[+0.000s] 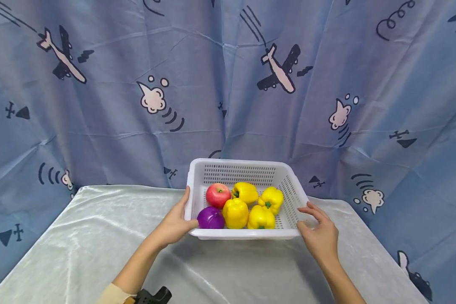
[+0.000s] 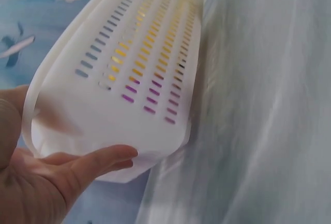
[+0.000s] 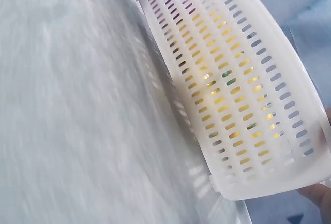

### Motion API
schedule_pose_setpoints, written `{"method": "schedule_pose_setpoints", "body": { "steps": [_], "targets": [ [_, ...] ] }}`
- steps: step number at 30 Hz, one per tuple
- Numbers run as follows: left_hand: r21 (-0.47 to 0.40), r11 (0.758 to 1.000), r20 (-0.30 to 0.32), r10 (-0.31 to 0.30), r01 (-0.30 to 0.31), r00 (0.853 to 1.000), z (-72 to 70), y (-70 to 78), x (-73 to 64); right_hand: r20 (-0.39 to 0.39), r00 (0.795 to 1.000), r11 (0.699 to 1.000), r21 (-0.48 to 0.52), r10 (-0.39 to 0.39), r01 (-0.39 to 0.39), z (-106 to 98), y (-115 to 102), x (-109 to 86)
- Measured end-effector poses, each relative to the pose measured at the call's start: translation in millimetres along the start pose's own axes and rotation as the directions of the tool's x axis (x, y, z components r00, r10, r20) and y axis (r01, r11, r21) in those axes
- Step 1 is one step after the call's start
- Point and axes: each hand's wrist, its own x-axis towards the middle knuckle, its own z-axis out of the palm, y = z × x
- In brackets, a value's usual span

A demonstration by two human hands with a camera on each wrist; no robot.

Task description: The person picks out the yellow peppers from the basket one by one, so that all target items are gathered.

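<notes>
A white slotted plastic basket (image 1: 247, 233) is held between two hands, close over the cloth. The left hand (image 1: 176, 223) grips its left end, thumb at the front corner of the rim; the left wrist view has fingers (image 2: 103, 161) against the wall below the rim. At the right end, the right hand (image 1: 321, 234) holds the rim corner with thumb and fingers; only a little of it enters the right wrist view. Inside lie a red apple (image 1: 218, 195), a shiny purple round thing (image 1: 210, 218) and several yellow bell peppers (image 1: 236, 213).
A pale velvety cloth (image 1: 99, 236) covers the table beneath the basket. Behind it hangs a blue curtain (image 1: 197, 84) printed with airplanes. A dark device (image 1: 152, 295) sits at the left wrist, by the sleeve.
</notes>
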Motion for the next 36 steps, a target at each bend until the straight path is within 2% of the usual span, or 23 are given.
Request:
{"method": "schedule_pose_setpoints", "body": {
  "steps": [3, 8, 12, 17, 22, 25, 31, 36],
  "targets": [
    [-0.039, 0.999, 0.033, 0.002, -0.001, 0.999, -19.1, -7.9, -5.1, 0.026, 0.999, 1.0, 0.01, -0.018, 0.018, 13, -8, -4.3],
    [-0.043, 0.999, 0.061, 0.028, -0.026, 0.998, -44.5, -15.2, -12.9, 0.084, 0.996, 1.0, 0.0, -0.011, 0.011, 30, -18, -9.7],
    [-0.036, 0.999, 0.068, 0.037, -0.035, 0.997, -59.2, -18.8, -16.5, 0.109, 0.994, 1.0, 0.001, 0.013, -0.013, 39, -25, -12.6],
    [-0.033, 0.999, 0.079, 0.018, -0.016, 0.997, -71.8, -28.1, -20.2, 0.135, 0.99, 1.0, 0.001, 0.027, -0.028, 43, -31, -18.8],
    [-0.06, 0.998, 0.053, -0.024, 0.027, 0.998, -75.4, -35.0, -22.6, 0.163, 0.986, 1.0, -0.008, 0.03, -0.029, 46, -34, -23.2],
    [-0.077, 0.995, -0.004, -0.066, 0.066, 0.998, -71.0, -35.6, -22.4, 0.159, 0.987, 0.999, -0.009, 0.038, -0.037, 45, -34, -25.9],
    [-0.061, 0.989, -0.126, -0.142, 0.135, 0.982, -63.4, -35.3, -19.1, 0.162, 0.986, 0.999, -0.035, 0.04, -0.035, 43, -35, -27.3],
    [-0.076, 0.987, -0.152, -0.154, 0.144, 0.976, -66.1, -37.3, -18.0, 0.211, 0.977, 0.998, -0.061, -0.008, 0.022, 41, -38, -24.3]
  ]
}}
